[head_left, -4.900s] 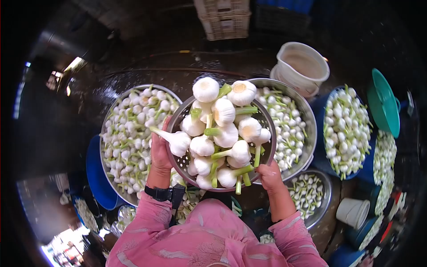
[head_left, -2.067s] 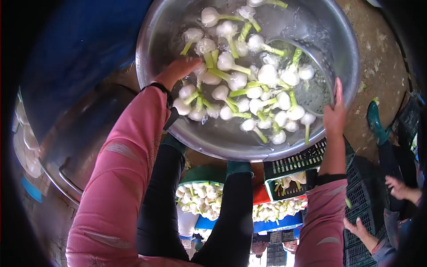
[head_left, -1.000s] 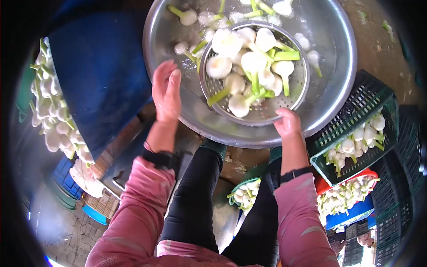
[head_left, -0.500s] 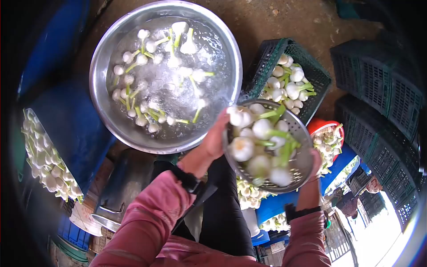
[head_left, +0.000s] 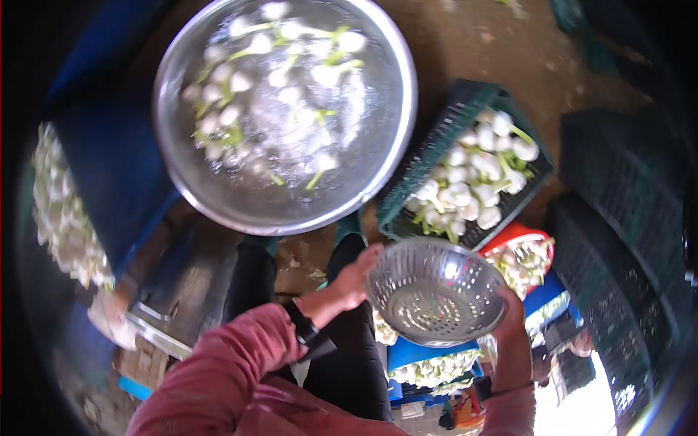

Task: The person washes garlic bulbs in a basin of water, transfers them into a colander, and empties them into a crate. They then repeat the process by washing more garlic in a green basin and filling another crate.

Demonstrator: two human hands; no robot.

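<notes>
Between my two hands is a metal colander [head_left: 436, 294], tilted so that its bare perforated inside faces me. My left hand [head_left: 354, 278] grips its left rim, and my right hand [head_left: 511, 312] is closed on the right rim. Just beyond the colander, a dark green plastic crate [head_left: 534, 190] contains many white garlic bulbs [head_left: 483, 163] with green stems. At the upper left stands a large steel basin [head_left: 178, 156] of stirred, bubbling water, where more garlic bulbs [head_left: 262, 43] float.
A red basket [head_left: 502, 238] full of garlic is right of the colander. Dark stacked crates [head_left: 618, 269] line the right side. To the left, garlic [head_left: 69, 218] lies beside a blue surface [head_left: 116, 174]. More garlic [head_left: 436, 369] sits below the colander.
The garlic bulbs have left the colander, and the crate holds more of them. Both hands have drawn the colander lower in view, away from the basin.
</notes>
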